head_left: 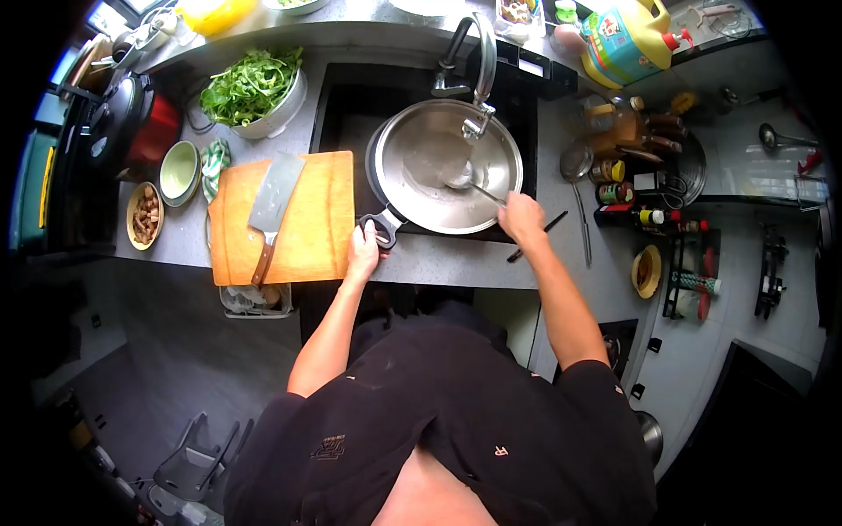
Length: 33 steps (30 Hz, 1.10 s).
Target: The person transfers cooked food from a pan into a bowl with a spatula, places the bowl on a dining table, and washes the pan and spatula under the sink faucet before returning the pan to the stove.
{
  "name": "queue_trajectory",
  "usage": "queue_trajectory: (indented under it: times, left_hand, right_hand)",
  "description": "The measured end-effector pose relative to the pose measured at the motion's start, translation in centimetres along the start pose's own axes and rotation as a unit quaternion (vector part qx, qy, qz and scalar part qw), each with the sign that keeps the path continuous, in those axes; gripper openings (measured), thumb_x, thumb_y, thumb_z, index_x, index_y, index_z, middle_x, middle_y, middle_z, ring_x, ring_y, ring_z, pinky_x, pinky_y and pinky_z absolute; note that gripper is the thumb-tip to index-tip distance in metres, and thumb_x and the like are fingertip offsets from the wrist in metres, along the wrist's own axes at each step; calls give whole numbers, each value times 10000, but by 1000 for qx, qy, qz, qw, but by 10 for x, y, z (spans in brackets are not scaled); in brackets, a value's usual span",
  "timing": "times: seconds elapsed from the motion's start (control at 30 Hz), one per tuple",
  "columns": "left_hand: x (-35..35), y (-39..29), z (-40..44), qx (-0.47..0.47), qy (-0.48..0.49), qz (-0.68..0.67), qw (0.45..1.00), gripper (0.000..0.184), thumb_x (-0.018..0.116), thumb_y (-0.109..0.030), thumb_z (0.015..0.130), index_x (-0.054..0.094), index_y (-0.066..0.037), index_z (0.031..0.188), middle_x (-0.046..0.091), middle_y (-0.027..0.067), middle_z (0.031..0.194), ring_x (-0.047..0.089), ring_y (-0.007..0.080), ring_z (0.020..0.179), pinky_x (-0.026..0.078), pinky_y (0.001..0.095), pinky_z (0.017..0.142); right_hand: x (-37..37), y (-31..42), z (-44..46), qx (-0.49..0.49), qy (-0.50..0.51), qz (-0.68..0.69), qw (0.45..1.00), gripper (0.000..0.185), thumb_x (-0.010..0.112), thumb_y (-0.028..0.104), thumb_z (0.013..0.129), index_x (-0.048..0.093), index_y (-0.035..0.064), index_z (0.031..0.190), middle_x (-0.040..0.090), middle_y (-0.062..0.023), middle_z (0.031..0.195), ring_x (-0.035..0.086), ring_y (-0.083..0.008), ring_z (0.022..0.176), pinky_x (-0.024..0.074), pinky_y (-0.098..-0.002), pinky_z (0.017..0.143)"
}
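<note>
A steel wok (412,206) rests over the black sink (338,105), beneath the faucet (484,70), with some cloudy liquid in its bottom. My left hand (362,254) is closed around the wok's black handle (388,226), beside the edge of a wooden cutting board (324,210). In my right hand (524,217) is the handle of a metal ladle (460,176), whose head touches or dips into the liquid. On the board lies a cleaver (279,193), its wooden handle pointing toward me.
Leafy greens (250,88) fill a white colander at the back left. Left of the board sit green bowls (180,171) and a bowl of brown pieces (145,216). A strainer (576,162), sauce bottles (653,216) and a large oil jug (623,44) stand right.
</note>
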State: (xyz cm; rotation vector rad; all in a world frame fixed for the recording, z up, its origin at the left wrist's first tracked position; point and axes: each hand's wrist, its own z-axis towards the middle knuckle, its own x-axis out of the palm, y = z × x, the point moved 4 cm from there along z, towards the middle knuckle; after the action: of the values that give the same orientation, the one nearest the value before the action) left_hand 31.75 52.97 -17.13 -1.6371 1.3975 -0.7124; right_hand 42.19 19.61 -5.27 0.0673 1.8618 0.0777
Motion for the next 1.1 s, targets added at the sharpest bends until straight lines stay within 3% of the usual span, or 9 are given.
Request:
queue_trajectory:
  times: [0.3,0.43,0.57,0.7,0.87,0.97,1.0,1.1]
  left_hand:
    - [-2,-1,0,-23,-11,9,1000,435,429,-408,1041,529,10,973,662,122,736,640,201,505,536,307,437]
    - [-1,-5,-2,-15,-9,0,1000,445,423,-422,1041,525,7,980,657,122,744,639,196,506,529,295,433]
    - [1,0,1,-11,2,-7,1000,447,412,-426,1044,515,6,1000,657,120,759,642,190,518,524,288,434]
    - [0,-7,-3,-7,7,-1,1000,449,403,-422,1046,511,11,999,652,113,758,645,189,525,521,283,441]
    - [-1,-6,-2,-1,18,5,1000,446,407,-420,1045,514,10,997,649,112,766,645,189,528,525,280,452]
    - [0,-15,-6,6,9,6,1000,445,408,-418,1045,514,11,995,654,108,756,648,185,533,526,280,455]
    - [-1,-17,-7,5,5,6,1000,447,410,-421,1045,512,11,990,655,110,753,651,185,536,527,280,456]
    - [-1,-12,-5,7,10,-3,1000,454,412,-428,1043,510,11,986,655,114,757,653,190,536,528,281,456]
  right_hand:
    - [23,38,41,-59,-73,163,982,291,635,258,906,609,8,1053,660,-212,1004,649,-391,939,517,-480,847]
    - [-5,27,18,-15,-80,242,967,269,671,233,865,626,12,1013,672,-208,949,658,-379,904,512,-459,816]
    - [-13,10,0,-65,-121,284,949,280,675,245,854,623,22,1014,675,-212,874,667,-370,826,517,-452,771]
    - [-7,5,-4,-32,-21,327,944,274,643,254,881,668,5,994,677,-199,838,671,-373,821,510,-435,740]
    - [5,-12,-1,11,30,294,955,347,625,340,894,721,7,907,685,-216,810,671,-371,804,512,-413,739]
    - [-6,-21,-15,131,141,334,923,360,645,354,879,724,3,900,689,-213,810,675,-372,805,516,-418,730]
    - [3,-32,-12,48,74,292,952,357,683,351,850,723,-3,879,692,-213,802,678,-371,802,518,-426,726]
    - [-7,-38,-20,9,40,185,982,338,709,338,830,726,2,864,695,-214,808,678,-373,810,517,-434,736]
